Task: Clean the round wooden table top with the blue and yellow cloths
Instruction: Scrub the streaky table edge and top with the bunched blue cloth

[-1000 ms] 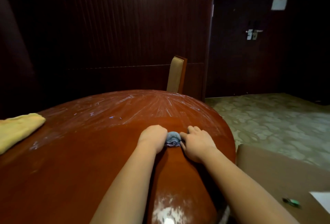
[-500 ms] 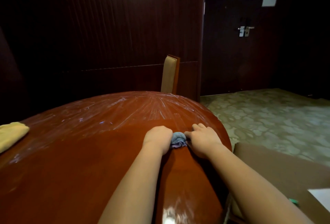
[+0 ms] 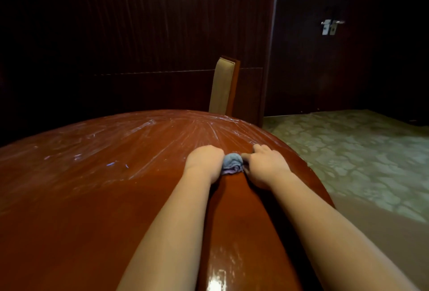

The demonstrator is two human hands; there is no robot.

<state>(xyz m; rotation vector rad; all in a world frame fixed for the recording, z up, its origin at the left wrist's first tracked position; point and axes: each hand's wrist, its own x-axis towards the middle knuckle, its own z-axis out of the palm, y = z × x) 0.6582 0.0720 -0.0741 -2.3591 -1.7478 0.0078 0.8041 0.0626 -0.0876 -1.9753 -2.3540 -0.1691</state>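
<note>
Both hands have slid farther across the round wooden table top [image 3: 81, 198], and the yellow cloth seen a second ago at the left edge is out of view. Wet streaks fan over the far half of the glossy red-brown surface. Behind its far rim stands a chair [image 3: 224, 86]. Left hand [image 3: 204, 160] and right hand [image 3: 264, 163] clutch the bunched blue cloth [image 3: 232, 162] between them, pressing it onto the wood

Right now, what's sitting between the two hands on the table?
The head view shows the bunched blue cloth between the left hand and the right hand, both gripping it against the table. Nothing else lies there.
</note>
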